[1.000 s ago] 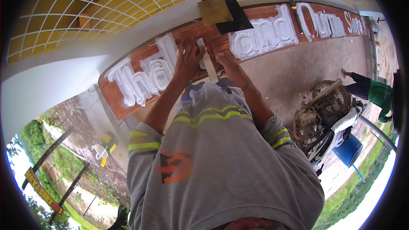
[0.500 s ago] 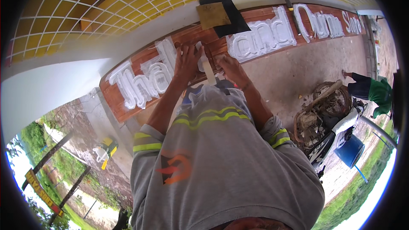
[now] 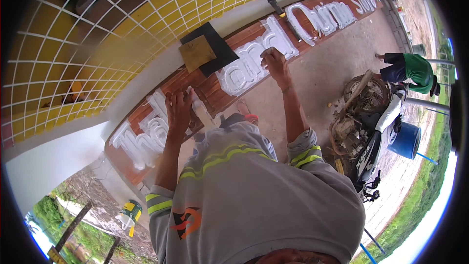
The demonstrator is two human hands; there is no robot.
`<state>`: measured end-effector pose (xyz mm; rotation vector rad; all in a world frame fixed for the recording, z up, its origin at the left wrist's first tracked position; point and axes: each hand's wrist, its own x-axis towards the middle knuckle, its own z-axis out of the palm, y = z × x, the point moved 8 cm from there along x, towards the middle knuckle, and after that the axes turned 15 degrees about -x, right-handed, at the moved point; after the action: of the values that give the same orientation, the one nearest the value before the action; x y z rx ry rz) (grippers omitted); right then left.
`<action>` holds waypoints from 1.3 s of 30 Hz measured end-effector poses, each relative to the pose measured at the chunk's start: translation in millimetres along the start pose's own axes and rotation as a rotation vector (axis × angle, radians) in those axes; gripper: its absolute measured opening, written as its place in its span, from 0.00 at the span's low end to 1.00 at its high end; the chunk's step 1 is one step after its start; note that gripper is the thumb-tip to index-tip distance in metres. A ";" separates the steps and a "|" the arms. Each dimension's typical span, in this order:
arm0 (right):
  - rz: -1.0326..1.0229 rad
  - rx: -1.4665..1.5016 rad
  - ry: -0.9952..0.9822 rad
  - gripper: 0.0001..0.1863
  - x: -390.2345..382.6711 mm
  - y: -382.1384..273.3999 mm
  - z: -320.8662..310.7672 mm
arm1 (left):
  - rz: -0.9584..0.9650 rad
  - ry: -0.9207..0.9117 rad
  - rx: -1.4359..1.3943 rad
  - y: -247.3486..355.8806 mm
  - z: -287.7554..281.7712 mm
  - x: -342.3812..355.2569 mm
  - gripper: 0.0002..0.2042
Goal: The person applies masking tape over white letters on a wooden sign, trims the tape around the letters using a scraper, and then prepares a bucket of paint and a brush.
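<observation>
A long brown wooden sign (image 3: 218,93) bearing white-coated lettering lies alongside the wall. My left hand (image 3: 179,110) rests on it with bent, separated fingertips, beside a pale flat strip (image 3: 202,110) lying crosswise between groups of letters. My right hand (image 3: 276,66) is raised over or near the middle letters, thumb and fingers pinched together; anything between them is too small to make out. A black sheet (image 3: 220,52) with a tan square (image 3: 198,53) on it lies at the sign's upper edge, beyond my hands.
White wire mesh (image 3: 112,34) over yellow lines the wall. At right stand a dirty motorcycle (image 3: 359,137) and blue barrel (image 3: 405,139); a person in green (image 3: 417,73) bends behind them. A green-and-yellow container (image 3: 130,212) sits lower left on the ground.
The view has turned, tilting the sign upward to the right. My right hand has left the strip and moved up and right toward the middle letters; my left stays beside the strip.
</observation>
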<state>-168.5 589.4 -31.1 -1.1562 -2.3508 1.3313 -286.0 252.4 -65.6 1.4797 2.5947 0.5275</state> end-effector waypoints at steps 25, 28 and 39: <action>-0.032 0.466 -0.211 0.14 90.2 -8.6 -69.9 | -0.810 0.508 -0.769 74.1 -114.0 -22.5 0.12; -0.135 0.521 -0.475 0.14 0.3 -63.4 8.8 | -0.501 0.270 -1.123 124.7 -94.8 34.3 0.16; -0.294 0.373 -0.757 0.14 -102.7 -124.7 64.6 | -0.110 0.179 -1.151 101.1 -100.0 45.8 0.07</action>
<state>-198.9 439.0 50.9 -0.1860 -2.3907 2.2268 -253.7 314.0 66.6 0.8667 1.7662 1.7651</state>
